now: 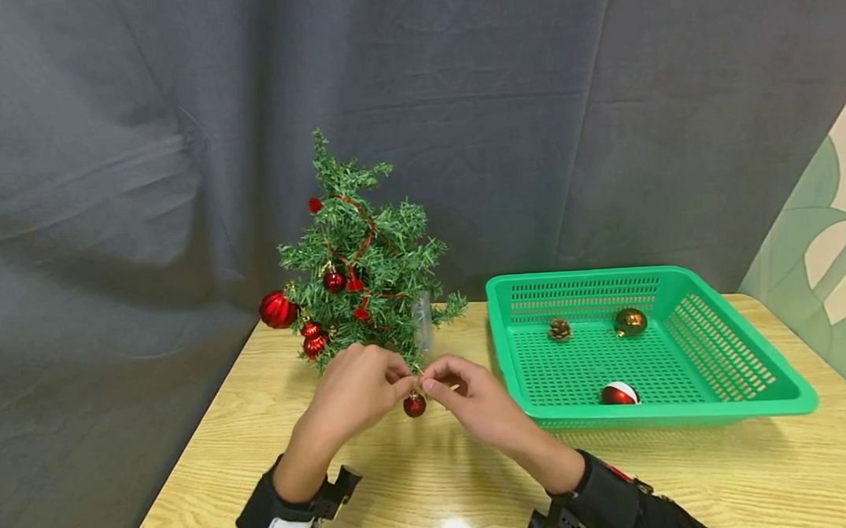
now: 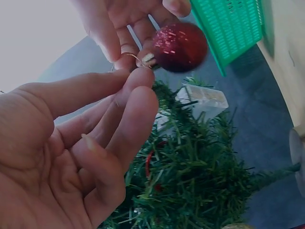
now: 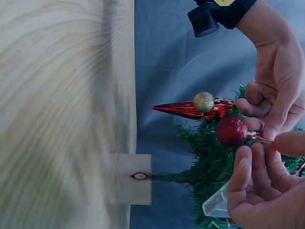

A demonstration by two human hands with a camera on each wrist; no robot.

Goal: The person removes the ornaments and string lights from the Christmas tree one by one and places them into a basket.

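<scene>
A small red glitter ball (image 1: pixel 414 405) hangs by a thin gold loop (image 2: pixel 138 59) between my two hands, just in front of the lower branches of a little green Christmas tree (image 1: pixel 363 274). My left hand (image 1: pixel 400 385) pinches the loop from the left. From the right, my right hand (image 1: pixel 430 386) pinches it too. The left wrist view shows the ball (image 2: pixel 180 46) under the right hand's fingers (image 2: pixel 128 33), with the left fingertips (image 2: pixel 140 78) at the loop. In the right wrist view the ball (image 3: pixel 231 130) sits between both hands against the tree (image 3: pixel 209 162).
The tree carries several red baubles (image 1: pixel 277 309), a red cord, a gold ball (image 3: pixel 204 101) and a red cone ornament (image 3: pixel 183 109). It stands on a wooden block (image 3: pixel 133 179). A green basket (image 1: pixel 741 408) at right holds a pinecone (image 1: pixel 559 329), a gold-green ball (image 1: pixel 630 322) and a red-and-white ball (image 1: pixel 618 394).
</scene>
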